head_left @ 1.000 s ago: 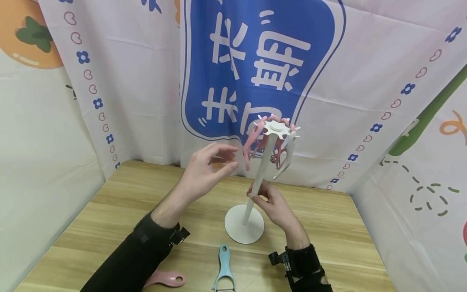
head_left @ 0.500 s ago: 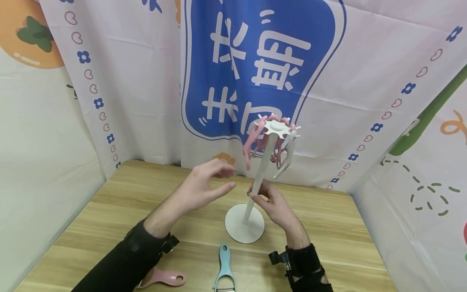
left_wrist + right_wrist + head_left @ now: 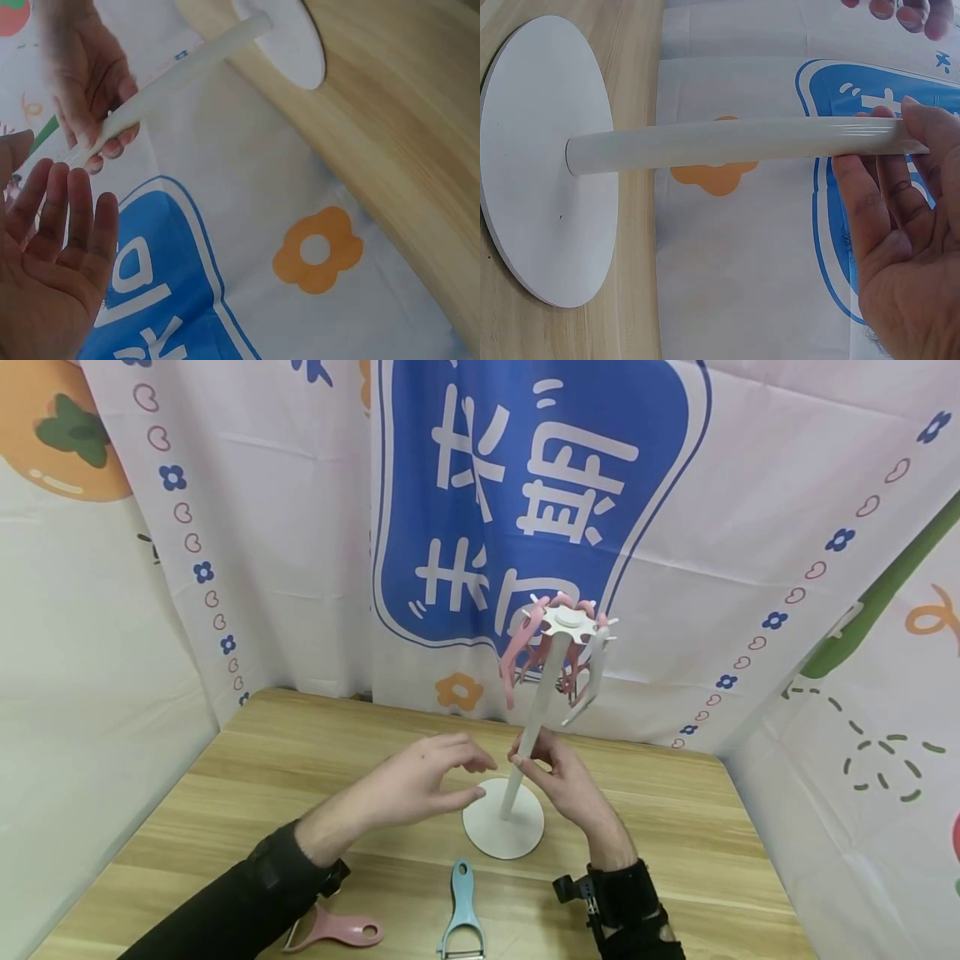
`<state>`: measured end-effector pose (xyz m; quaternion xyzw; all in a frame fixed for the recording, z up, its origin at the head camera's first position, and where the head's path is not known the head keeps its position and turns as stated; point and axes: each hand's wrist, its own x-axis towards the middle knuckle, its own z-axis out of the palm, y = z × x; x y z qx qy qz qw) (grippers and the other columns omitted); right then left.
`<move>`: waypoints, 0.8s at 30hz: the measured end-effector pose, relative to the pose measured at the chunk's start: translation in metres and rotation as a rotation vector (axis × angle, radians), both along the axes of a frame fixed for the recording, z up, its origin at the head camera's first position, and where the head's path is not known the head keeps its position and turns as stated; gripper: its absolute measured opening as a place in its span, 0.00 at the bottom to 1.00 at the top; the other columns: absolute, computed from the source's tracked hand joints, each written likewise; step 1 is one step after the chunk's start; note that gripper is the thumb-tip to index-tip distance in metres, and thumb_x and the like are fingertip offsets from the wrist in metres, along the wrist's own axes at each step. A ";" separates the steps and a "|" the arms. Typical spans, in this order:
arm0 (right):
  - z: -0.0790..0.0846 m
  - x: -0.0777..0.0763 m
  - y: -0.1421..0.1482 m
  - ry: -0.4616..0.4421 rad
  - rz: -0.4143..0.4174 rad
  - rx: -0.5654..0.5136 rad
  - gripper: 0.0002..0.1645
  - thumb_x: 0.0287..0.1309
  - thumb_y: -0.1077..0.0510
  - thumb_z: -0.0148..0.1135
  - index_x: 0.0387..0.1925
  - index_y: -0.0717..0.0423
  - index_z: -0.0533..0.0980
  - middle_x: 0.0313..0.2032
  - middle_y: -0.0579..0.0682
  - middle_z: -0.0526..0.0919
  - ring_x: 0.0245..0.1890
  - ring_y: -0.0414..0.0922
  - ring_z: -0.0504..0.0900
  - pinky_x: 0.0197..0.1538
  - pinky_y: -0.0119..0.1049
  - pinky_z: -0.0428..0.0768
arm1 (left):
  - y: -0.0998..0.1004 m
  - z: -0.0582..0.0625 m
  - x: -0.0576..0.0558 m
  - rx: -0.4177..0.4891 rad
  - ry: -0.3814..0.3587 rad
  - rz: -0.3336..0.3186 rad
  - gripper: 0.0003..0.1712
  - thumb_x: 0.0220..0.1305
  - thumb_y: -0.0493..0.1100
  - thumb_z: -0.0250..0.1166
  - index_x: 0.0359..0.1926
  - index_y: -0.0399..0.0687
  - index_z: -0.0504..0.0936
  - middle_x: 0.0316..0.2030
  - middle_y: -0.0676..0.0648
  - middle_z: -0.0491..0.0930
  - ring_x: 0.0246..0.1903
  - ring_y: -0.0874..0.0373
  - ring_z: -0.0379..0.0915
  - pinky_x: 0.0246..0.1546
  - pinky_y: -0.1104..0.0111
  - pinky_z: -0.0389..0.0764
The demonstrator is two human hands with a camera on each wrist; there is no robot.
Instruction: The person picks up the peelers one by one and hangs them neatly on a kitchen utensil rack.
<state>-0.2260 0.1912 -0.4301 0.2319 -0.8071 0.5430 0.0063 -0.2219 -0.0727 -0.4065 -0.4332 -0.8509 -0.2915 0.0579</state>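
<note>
A white stand [image 3: 512,793] rises from a round base on the table, its pole leaning right in the head view. My right hand [image 3: 564,777] grips the pole between thumb and fingers; the right wrist view shows the fingertips around the white pole [image 3: 705,144]. Several pink peelers [image 3: 513,660] and a white peeler [image 3: 594,681] hang from hooks on the stand's star-shaped top [image 3: 567,624]. My left hand [image 3: 420,779] hovers left of the pole, fingers loosely bent and holding nothing. In the left wrist view, that left hand [image 3: 52,255] shows its bare palm.
A light blue peeler [image 3: 462,902] lies on the wooden table [image 3: 675,877] in front of the base. To its left lies a pink peeler [image 3: 345,930], partly beside my left sleeve. A printed curtain [image 3: 315,568] hangs behind the table's back edge.
My left hand has come down from beside the hanging peelers to the height of the stand's lower pole. The right hand keeps its grip, and the stand has stayed in place.
</note>
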 end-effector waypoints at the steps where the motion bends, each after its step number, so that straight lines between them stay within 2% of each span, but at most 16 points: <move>1: 0.000 0.000 0.000 0.004 0.004 -0.001 0.11 0.74 0.61 0.59 0.52 0.62 0.76 0.47 0.61 0.84 0.52 0.53 0.82 0.61 0.62 0.75 | 0.001 -0.002 0.001 -0.016 -0.010 -0.011 0.19 0.67 0.54 0.69 0.58 0.60 0.83 0.50 0.62 0.80 0.50 0.70 0.75 0.53 0.69 0.80; 7: 0.000 0.000 0.000 0.008 0.007 -0.004 0.12 0.74 0.61 0.59 0.52 0.64 0.75 0.47 0.65 0.84 0.52 0.54 0.83 0.61 0.63 0.75 | 0.003 -0.015 0.008 -0.078 -0.015 -0.092 0.19 0.67 0.53 0.69 0.57 0.59 0.83 0.53 0.59 0.81 0.53 0.66 0.76 0.54 0.69 0.79; 13: -0.001 0.000 0.000 0.011 0.011 -0.012 0.11 0.74 0.61 0.59 0.52 0.64 0.75 0.48 0.68 0.83 0.52 0.56 0.82 0.61 0.63 0.74 | 0.007 -0.026 0.016 -0.137 -0.002 -0.140 0.18 0.68 0.53 0.69 0.56 0.59 0.83 0.52 0.58 0.81 0.51 0.65 0.77 0.53 0.70 0.80; 18: -0.001 0.000 0.000 0.014 0.011 -0.014 0.10 0.74 0.61 0.59 0.51 0.62 0.76 0.48 0.65 0.84 0.52 0.55 0.82 0.61 0.63 0.75 | 0.012 -0.035 0.023 -0.213 0.006 -0.167 0.17 0.68 0.53 0.69 0.55 0.59 0.83 0.49 0.59 0.81 0.48 0.66 0.77 0.49 0.71 0.81; 24: 0.000 0.000 0.000 0.013 0.004 -0.011 0.10 0.73 0.61 0.59 0.51 0.61 0.76 0.46 0.56 0.85 0.52 0.52 0.83 0.60 0.62 0.76 | 0.016 -0.045 0.033 -0.299 0.021 -0.188 0.17 0.66 0.53 0.71 0.53 0.59 0.84 0.45 0.61 0.79 0.41 0.72 0.73 0.41 0.77 0.78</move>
